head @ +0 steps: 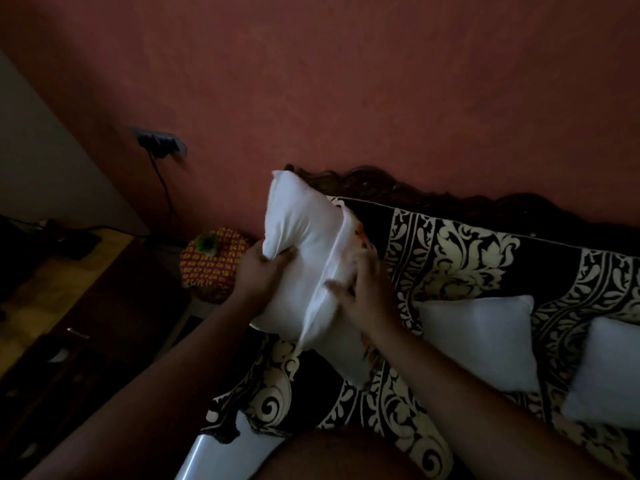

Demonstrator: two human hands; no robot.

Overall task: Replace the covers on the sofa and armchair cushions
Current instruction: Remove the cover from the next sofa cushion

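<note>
Cushion (298, 233) is held up over the sofa (460, 258), pretty much mid-frame, tilted, with its top corner up against the red wall (346, 71). It's partly tucked inside a white cover (332, 327); the cover's open edge runs as a ridge diagonally across the cushion, and a bit of orange print can be seen on the cover's far side. How far in the cushion sits past that edge can't be told, lighting is really dim.

Left hand (259, 271) is clamped on the cushion's bare left side, fingers dug into the fabric, so that grip is full of cushion. Right hand (363, 292) is laid on the cover just right of the ridge, fingers spread and a bit blurred; whether fabric is actually pinched there can't be told.

Sofa is draped in a black-and-cream patterned throw. Two more bare white cushions are lying on it to the right: one (485, 337) near the right hand, another (609, 372) at the frame edge, close beside each other. A red-and-yellow patterned round thing (214, 261) is seen on the floor left of the sofa, below a wall socket (159, 140) with a cord plugged in.
</note>
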